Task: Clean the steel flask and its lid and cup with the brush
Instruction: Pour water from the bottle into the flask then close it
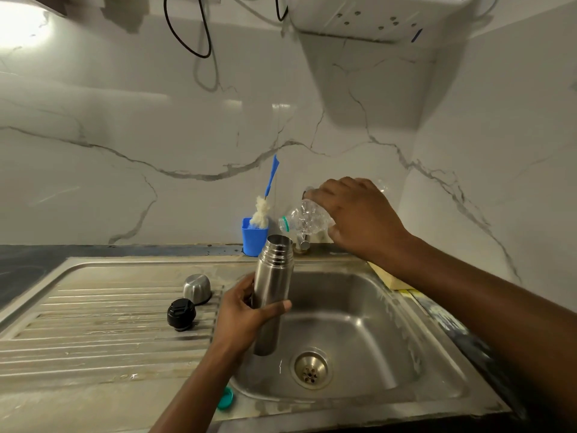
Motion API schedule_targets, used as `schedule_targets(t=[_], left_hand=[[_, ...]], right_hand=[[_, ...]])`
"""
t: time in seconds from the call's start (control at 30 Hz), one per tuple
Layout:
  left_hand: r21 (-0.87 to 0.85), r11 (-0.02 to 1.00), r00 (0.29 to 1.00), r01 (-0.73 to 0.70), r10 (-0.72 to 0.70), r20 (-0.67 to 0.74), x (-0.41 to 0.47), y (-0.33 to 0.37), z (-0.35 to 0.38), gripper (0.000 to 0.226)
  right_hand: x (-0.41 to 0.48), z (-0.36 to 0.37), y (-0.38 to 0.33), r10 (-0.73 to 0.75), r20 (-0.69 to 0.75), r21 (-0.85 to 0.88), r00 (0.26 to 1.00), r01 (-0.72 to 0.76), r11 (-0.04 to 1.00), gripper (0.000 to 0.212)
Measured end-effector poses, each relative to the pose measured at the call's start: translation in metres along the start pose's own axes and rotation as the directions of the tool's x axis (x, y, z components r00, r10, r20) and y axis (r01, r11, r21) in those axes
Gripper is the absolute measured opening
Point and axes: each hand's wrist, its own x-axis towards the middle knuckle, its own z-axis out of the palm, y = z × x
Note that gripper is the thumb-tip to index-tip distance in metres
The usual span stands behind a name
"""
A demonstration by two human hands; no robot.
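Note:
My left hand (pixel 242 314) grips the open steel flask (pixel 273 276) upright over the sink basin (pixel 374 323). My right hand (pixel 359 214) holds a clear plastic bottle (pixel 304 218) tilted, its green-ringed mouth just above the flask's opening. The steel cup (pixel 197 288) stands upside down on the draining board, and the black lid (pixel 181 314) lies just in front of it. The brush (pixel 261 210), white head and blue handle, stands in a blue holder (pixel 254 237) against the wall behind the flask.
A ridged draining board (pixel 103 323) lies left of the basin, whose drain (pixel 311 370) sits near the front. A green bottle cap (pixel 225 398) rests on the sink's front rim. A tap (pixel 302 242) stands behind the flask. A yellow item (pixel 390 278) lies at the right rim.

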Motion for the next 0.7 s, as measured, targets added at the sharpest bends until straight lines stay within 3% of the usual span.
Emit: schedule_targets(t=[0.13,0.37,0.47,0.7], left_hand=[[-0.01,1.0,1.0,-0.006,0.006,-0.028,0.0,0.007,-0.004,0.068],[-0.072,0.997,0.992,-0.007,-0.002,-0.124,-0.005,0.029,-0.039,0.078],[-0.067,0.998,0.986,0.008,-0.019,-0.166,-0.013,0.038,-0.062,0.076],[-0.067,0.996,0.966,0.054,-0.07,-0.251,-0.041,0.041,-0.112,0.069]], right_hand=[[-0.012,0.004,-0.006,0.169,0.056,0.278,0.984,-0.178,0.944,0.075],[-0.019,0.028,-0.031,0.332,0.195,0.7,0.923,-0.368,0.612,0.072],[-0.02,0.033,-0.047,0.352,0.213,0.763,0.911,-0.38,0.523,0.067],[-0.016,0.043,-0.078,0.319,0.237,0.832,0.918,-0.361,0.421,0.061]])
